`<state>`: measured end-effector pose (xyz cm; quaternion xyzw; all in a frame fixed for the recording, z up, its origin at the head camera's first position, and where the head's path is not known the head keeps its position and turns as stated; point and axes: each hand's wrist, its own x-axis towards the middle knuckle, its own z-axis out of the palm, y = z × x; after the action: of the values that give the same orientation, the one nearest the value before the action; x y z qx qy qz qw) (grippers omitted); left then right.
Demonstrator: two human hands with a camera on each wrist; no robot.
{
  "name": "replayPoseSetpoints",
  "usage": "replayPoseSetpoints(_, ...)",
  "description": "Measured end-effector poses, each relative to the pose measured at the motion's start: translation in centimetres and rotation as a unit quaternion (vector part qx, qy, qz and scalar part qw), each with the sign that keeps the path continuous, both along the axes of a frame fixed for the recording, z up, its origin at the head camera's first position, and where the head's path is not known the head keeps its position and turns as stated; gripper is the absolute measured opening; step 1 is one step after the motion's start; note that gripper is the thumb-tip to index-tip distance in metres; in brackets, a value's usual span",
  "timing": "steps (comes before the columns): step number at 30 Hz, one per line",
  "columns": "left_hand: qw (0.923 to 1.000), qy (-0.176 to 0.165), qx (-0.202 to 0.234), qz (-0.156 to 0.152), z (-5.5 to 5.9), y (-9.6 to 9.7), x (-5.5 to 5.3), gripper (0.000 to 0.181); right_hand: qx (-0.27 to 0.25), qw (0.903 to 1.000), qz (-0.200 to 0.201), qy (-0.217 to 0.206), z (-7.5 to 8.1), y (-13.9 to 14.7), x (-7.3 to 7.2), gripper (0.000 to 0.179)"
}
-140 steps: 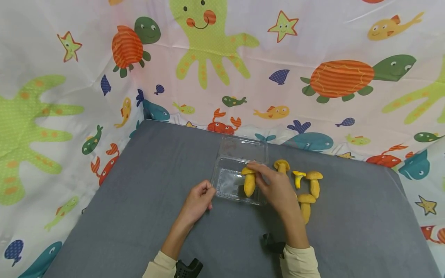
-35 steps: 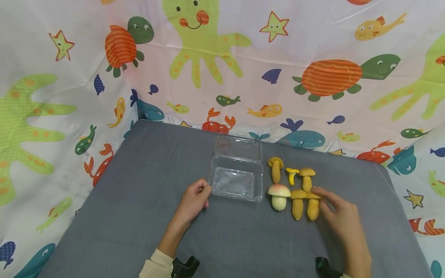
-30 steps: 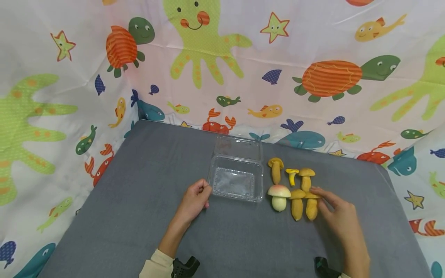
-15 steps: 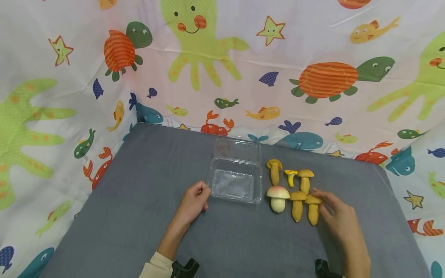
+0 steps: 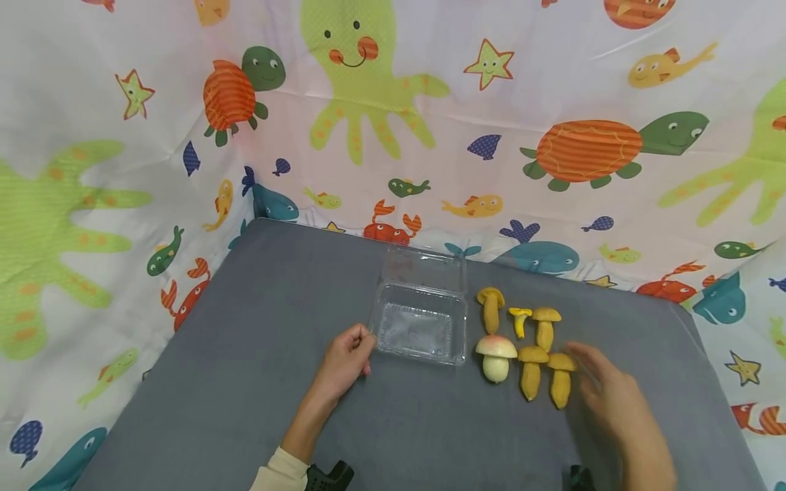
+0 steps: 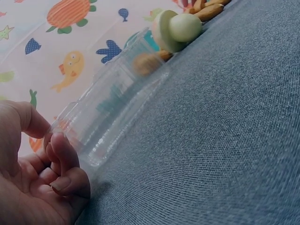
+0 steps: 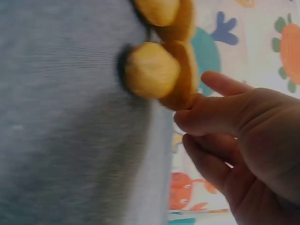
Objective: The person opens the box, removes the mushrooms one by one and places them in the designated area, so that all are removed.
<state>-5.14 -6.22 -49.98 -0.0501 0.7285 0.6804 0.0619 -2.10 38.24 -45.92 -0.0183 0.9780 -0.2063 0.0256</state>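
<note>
My left hand (image 5: pixel 344 358) pinches the front left corner of an open clear plastic clamshell box (image 5: pixel 420 356) between thumb and curled fingers; the left wrist view shows this grip close up. Nothing lies inside the box. Right of it several toy mushrooms lie on the cloth: a pale one with a pinkish cap (image 5: pixel 496 349), a small yellow chanterelle (image 5: pixel 520 320), and tan ones. Beside the cap of the front right tan mushroom (image 5: pixel 561 382) is my right hand (image 5: pixel 620 402), fingers loosely extended, holding nothing. In the right wrist view its thumb (image 7: pixel 192 119) lies close to that cap.
Grey cloth (image 5: pixel 258 409) covers the table. A white curtain (image 5: pixel 430 102) printed with sea animals stands along its back and sides. The box's lid (image 5: pixel 424 269) lies folded back towards the curtain.
Earlier my right hand held a tan mushroom over the box; the mushrooms now lie grouped to its right. My right hand has let go of the front right one and drawn slightly away.
</note>
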Motion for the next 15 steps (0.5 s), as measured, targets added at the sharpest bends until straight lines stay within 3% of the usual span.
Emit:
replayPoseSetpoints(6,0.9998,0.003,-0.017,-0.014,-0.4,-0.3,0.0,0.024,0.001,0.9978,-0.018,-0.064,1.9,-0.5,0.0,0.062)
replayPoseSetpoints(9,0.9986,-0.006,-0.049,-0.021,-0.5,-0.6,0.4,0.035,0.001,0.9973,-0.029,-0.068,2.7,-1.3,0.4,0.057)
replayPoseSetpoints(12,0.9940,-0.004,-0.109,-0.011,-0.2,-1.1,1.0,0.047,-0.003,0.9989,-0.033,-0.034,3.8,-2.8,1.0,0.052)
replayPoseSetpoints(15,0.9806,0.043,-0.190,0.026,0.5,-1.7,1.4,0.048,-0.007,0.9988,-0.022,0.044,4.7,-4.9,1.2,0.047)
